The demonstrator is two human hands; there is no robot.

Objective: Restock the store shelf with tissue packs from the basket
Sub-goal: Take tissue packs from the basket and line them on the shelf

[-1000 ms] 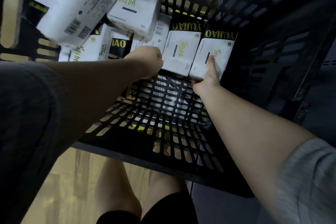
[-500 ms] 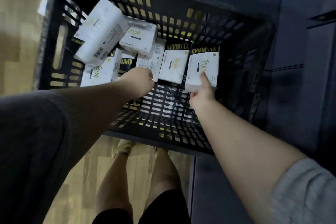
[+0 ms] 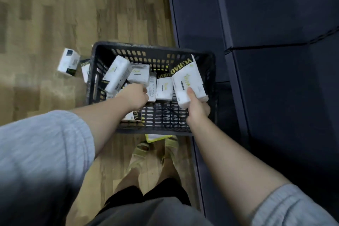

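Both forearms reach forward and down, grey sleeves pushed above the elbows. The right hand [image 3: 197, 107] is curled in a grip, thumb pressed flat on top, fingers underneath. The left hand [image 3: 136, 96] appears curled, its fingertips hidden.

The left hand [image 3: 136, 97] hides its own fingers and the pack beneath; the basket [image 3: 152, 47] wall half-covers a floor pack [image 3: 84, 69].

Wood-plank floor [image 3: 55, 5], dim light. Dark navy panelled unit [image 3: 266, 42] right of it, seams visible, edge running along floor.
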